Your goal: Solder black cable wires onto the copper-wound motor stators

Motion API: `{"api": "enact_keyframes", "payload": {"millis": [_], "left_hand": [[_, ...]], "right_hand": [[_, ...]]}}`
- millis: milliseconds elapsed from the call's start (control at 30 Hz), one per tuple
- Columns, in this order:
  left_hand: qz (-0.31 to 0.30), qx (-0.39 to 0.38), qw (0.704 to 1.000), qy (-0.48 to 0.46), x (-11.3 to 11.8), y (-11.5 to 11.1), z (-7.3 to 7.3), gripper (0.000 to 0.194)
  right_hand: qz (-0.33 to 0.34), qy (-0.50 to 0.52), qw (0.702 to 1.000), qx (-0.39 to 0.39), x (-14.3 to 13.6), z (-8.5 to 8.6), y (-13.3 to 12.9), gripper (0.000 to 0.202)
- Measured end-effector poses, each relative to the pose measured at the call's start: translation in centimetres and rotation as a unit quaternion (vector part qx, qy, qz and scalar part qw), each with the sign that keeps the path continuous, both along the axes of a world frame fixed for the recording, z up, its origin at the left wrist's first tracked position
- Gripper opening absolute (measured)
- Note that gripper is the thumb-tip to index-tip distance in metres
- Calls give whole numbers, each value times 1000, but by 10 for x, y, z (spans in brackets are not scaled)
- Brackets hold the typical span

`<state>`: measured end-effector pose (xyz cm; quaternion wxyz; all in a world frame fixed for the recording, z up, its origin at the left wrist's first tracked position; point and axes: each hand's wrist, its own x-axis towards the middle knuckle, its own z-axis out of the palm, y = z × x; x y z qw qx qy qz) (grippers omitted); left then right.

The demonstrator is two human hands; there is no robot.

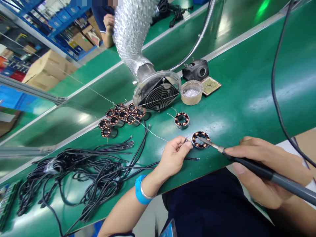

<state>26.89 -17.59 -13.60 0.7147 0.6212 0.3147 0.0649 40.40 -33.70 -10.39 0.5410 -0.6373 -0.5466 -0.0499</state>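
Note:
My right hand is closed round the dark handle of a soldering iron. The iron's tip reaches over a ring-shaped copper-wound stator near the table's front edge. At the stator's left side, my left hand pinches thin wire ends between thumb and fingers. A thin solder wire runs from the upper left down to this hand. Behind lies a second stator with two loose leads. A black cable end shows just below my left fingertips.
Several stators stand at the back left, beside a fume extractor on a silver duct. Tangled black cables cover the left. Behind are a solder pot and sponge tray. Another person's hand is across the bench.

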Motion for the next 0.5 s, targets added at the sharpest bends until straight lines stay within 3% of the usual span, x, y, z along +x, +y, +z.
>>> {"api": "enact_keyframes", "payload": {"millis": [133,267,500], "left_hand": [[2,-1,1000,9,0,0,1,48],[2,2,1000,5,0,0,2,47],[2,1,1000,8,0,0,1,50]], "right_hand": [[10,1,1000,16,6,-6,0,25],[-24,-11,999,22,22,-17,6,24],[-77,-122,987,63,85,-33,61,19]]}}
